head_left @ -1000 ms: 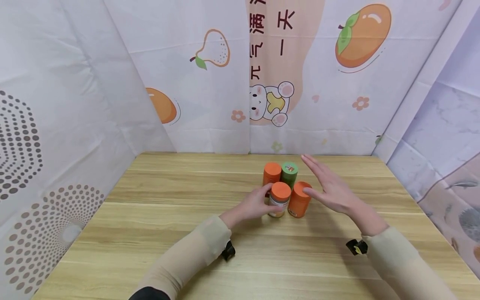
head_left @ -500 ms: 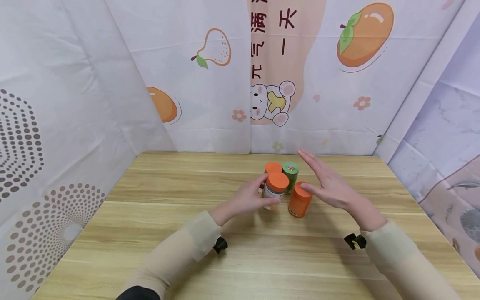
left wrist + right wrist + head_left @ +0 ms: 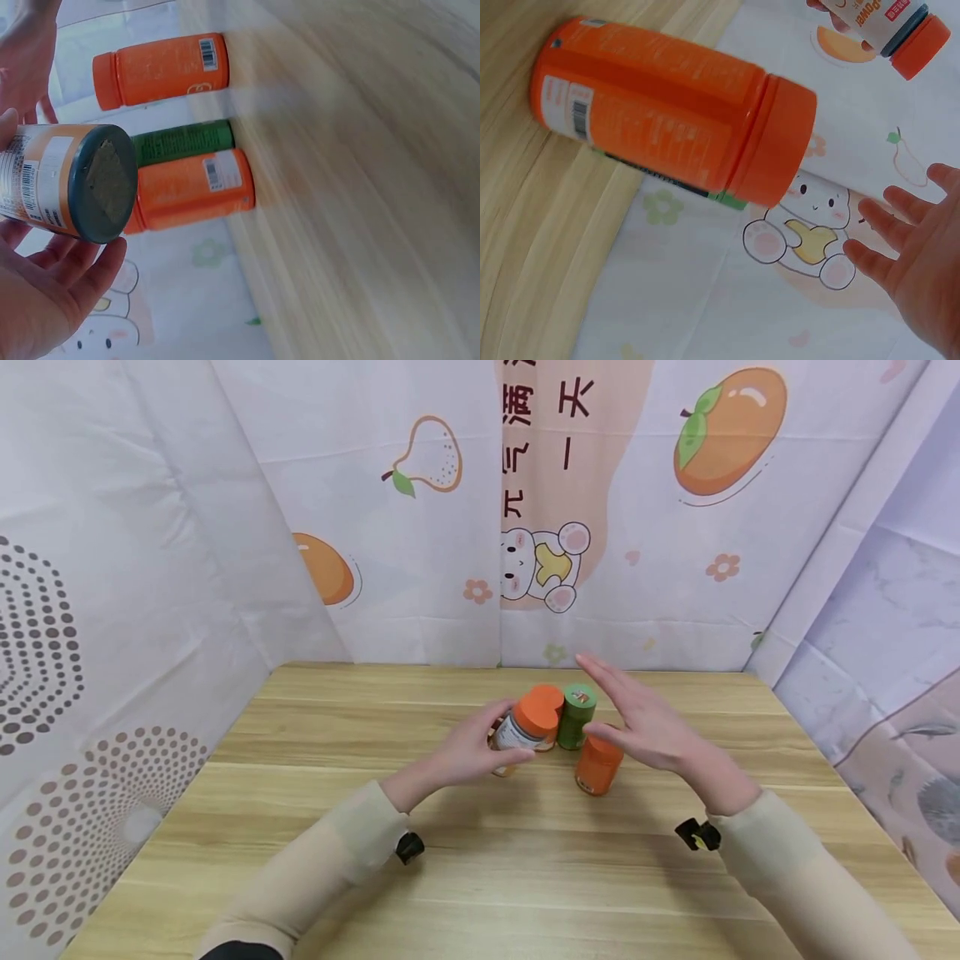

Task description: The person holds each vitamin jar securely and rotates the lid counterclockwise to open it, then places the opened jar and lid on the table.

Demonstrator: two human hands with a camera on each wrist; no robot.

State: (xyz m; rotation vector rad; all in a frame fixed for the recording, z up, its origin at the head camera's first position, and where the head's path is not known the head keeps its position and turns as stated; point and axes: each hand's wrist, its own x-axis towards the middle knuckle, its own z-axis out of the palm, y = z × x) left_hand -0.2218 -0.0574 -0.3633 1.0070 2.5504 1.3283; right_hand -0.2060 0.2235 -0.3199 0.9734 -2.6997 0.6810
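Note:
My left hand (image 3: 457,747) grips a supplement jar (image 3: 517,733) with an orange cap and a white-and-orange label. The jar leans to the right and hangs over the table; its dark base (image 3: 103,184) shows in the left wrist view. Behind it stands an orange jar (image 3: 553,695), partly covered, with a green canister (image 3: 574,722) beside it. My right hand (image 3: 648,722) has its fingers extended and holds nothing. Below its thumb another orange jar (image 3: 597,770) stands upright, lid partly hidden by the hand in the head view; its side label (image 3: 566,109) shows in the right wrist view.
The wooden table (image 3: 480,877) ends at the back against a white printed curtain (image 3: 420,568). More patterned cloth (image 3: 97,610) hangs on the left, with a marbled sheet (image 3: 877,618) on the right. A black wrist mount (image 3: 697,835) sits under the right sleeve.
My left hand has lifted the white-and-orange jar from the group, carrying it left and tilting it. My right hand has drifted slightly left, over the front orange jar.

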